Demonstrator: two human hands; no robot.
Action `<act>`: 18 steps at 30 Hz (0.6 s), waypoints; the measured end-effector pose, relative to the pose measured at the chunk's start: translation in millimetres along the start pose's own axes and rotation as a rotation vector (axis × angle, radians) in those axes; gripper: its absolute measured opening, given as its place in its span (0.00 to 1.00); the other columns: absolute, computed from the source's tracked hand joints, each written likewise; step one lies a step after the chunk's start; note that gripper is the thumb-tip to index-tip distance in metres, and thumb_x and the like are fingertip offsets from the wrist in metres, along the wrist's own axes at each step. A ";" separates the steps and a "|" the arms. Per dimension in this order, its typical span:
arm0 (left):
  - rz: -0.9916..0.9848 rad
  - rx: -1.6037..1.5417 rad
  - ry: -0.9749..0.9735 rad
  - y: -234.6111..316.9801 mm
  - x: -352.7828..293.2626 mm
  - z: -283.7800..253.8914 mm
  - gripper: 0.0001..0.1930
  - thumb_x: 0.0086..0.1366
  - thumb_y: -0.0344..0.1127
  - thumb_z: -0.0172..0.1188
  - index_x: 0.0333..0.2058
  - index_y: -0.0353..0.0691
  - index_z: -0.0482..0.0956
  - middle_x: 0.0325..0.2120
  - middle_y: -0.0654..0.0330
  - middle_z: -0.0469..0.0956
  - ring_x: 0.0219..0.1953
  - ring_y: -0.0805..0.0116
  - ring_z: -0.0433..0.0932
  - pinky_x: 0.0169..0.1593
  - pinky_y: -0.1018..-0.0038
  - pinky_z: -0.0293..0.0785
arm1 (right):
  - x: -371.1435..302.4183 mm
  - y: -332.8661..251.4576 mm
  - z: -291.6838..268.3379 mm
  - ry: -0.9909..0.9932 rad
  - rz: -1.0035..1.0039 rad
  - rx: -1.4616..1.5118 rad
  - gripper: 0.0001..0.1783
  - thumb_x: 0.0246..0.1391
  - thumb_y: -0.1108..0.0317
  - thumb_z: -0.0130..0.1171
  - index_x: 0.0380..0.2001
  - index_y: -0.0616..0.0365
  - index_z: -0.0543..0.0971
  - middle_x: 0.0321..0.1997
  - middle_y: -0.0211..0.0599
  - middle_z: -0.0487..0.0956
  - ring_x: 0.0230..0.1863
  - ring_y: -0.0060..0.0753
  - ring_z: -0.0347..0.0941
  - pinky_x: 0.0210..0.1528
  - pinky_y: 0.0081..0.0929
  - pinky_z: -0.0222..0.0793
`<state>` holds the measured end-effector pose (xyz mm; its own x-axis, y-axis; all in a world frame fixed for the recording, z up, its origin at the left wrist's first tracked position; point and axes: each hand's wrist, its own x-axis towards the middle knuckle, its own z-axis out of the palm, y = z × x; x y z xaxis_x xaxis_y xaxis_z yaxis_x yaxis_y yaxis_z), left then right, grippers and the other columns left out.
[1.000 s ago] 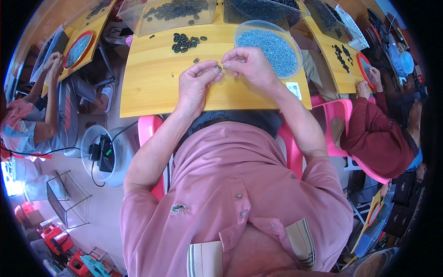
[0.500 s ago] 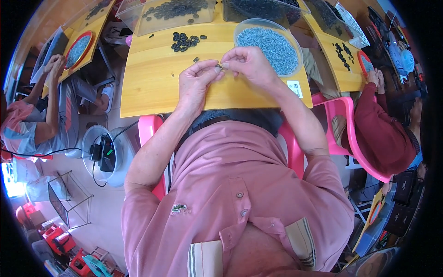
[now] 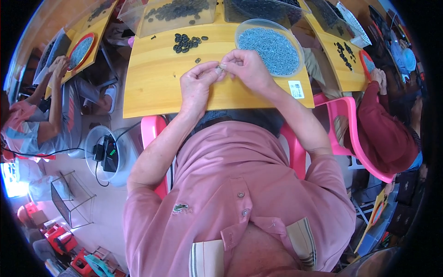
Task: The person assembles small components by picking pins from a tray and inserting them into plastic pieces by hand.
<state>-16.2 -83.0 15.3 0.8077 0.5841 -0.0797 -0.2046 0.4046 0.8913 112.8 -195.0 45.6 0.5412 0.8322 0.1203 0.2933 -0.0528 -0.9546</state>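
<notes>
My left hand (image 3: 197, 87) and my right hand (image 3: 251, 70) meet above the wooden table (image 3: 152, 87), fingertips pinched around one small piece (image 3: 220, 68). The fingers mostly cover it, so its kind cannot be made out. To the right of my right hand stands a round clear tub (image 3: 302, 64) full of silvery-blue screws (image 3: 270, 51). Ahead of my hands lies a pile of small black oval parts (image 3: 185, 44). One single dark part (image 3: 198, 60) rests apart, just beyond my left fingers.
Clear bins (image 3: 180, 23) of black parts line the table's far edge. A white label (image 3: 296, 89) sticks near its right corner. Co-workers sit at tables left (image 3: 55, 92) and right (image 3: 387, 124). A bucket with black adapters (image 3: 105, 154) stands on the floor at left.
Both hands stay together around the small piece, with only a slight shift of the fingers. The whole view has moved a little.
</notes>
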 end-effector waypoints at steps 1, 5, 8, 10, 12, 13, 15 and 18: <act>0.016 -0.016 0.002 -0.7 0.2 0.3 0.13 0.64 0.21 0.60 0.47 0.25 0.77 0.39 0.50 0.81 0.40 0.63 0.83 0.48 0.74 0.81 | 0.7 0.2 -0.3 0.002 -0.001 0.002 0.10 0.56 0.69 0.63 0.35 0.67 0.82 0.27 0.34 0.83 0.25 0.18 0.75 0.27 0.18 0.70; 0.039 -0.098 0.002 -0.3 1.9 1.4 0.12 0.65 0.22 0.60 0.47 0.26 0.77 0.39 0.51 0.81 0.41 0.64 0.83 0.49 0.74 0.81 | 2.8 1.8 -5.6 -0.041 -0.009 0.094 0.12 0.53 0.70 0.64 0.39 0.66 0.81 0.29 0.32 0.82 0.28 0.16 0.76 0.30 0.17 0.70; -0.001 -0.157 0.008 -1.5 3.2 -1.3 0.12 0.65 0.23 0.60 0.47 0.27 0.77 0.38 0.52 0.81 0.40 0.65 0.83 0.49 0.74 0.81 | 3.1 3.2 -6.2 -0.048 -0.006 0.034 0.13 0.51 0.71 0.65 0.39 0.66 0.80 0.30 0.31 0.81 0.30 0.16 0.75 0.31 0.16 0.70; -0.027 -0.161 -0.001 -0.9 2.9 -1.9 0.12 0.66 0.23 0.60 0.47 0.28 0.77 0.38 0.53 0.81 0.38 0.66 0.83 0.47 0.75 0.81 | 3.1 2.9 -6.0 -0.055 0.005 0.053 0.13 0.50 0.71 0.65 0.39 0.66 0.80 0.31 0.31 0.80 0.30 0.15 0.75 0.31 0.15 0.70; -0.014 -0.138 -0.027 0.0 3.0 -1.9 0.12 0.65 0.24 0.60 0.47 0.27 0.77 0.38 0.52 0.82 0.38 0.67 0.83 0.46 0.76 0.81 | 1.9 1.1 -5.9 -0.055 0.002 0.080 0.12 0.51 0.72 0.64 0.38 0.66 0.80 0.31 0.31 0.80 0.30 0.15 0.75 0.31 0.16 0.70; -0.002 -0.114 -0.056 0.3 3.1 -1.5 0.12 0.65 0.24 0.61 0.46 0.26 0.77 0.38 0.52 0.82 0.38 0.68 0.83 0.45 0.77 0.80 | 1.4 0.7 -5.7 -0.057 0.002 0.079 0.12 0.51 0.72 0.64 0.38 0.66 0.80 0.31 0.31 0.80 0.30 0.15 0.75 0.31 0.16 0.70; -0.003 -0.083 -0.055 -1.5 2.8 -1.7 0.13 0.65 0.24 0.61 0.47 0.26 0.77 0.37 0.51 0.82 0.38 0.69 0.83 0.45 0.77 0.79 | 0.7 0.1 -5.3 -0.032 -0.009 0.142 0.11 0.52 0.72 0.64 0.38 0.66 0.80 0.31 0.31 0.80 0.30 0.15 0.75 0.32 0.16 0.70; -0.001 -0.060 -0.043 -3.6 3.0 -2.6 0.13 0.65 0.24 0.61 0.47 0.26 0.77 0.37 0.51 0.82 0.38 0.69 0.83 0.44 0.78 0.79 | 0.7 0.6 -5.1 -0.011 -0.011 0.183 0.10 0.53 0.73 0.63 0.39 0.66 0.80 0.30 0.31 0.81 0.30 0.15 0.76 0.33 0.15 0.71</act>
<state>-14.5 -80.9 10.7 0.8306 0.5537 -0.0599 -0.2359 0.4473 0.8627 117.4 -197.3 46.4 0.5297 0.8383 0.1292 0.1503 0.0571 -0.9870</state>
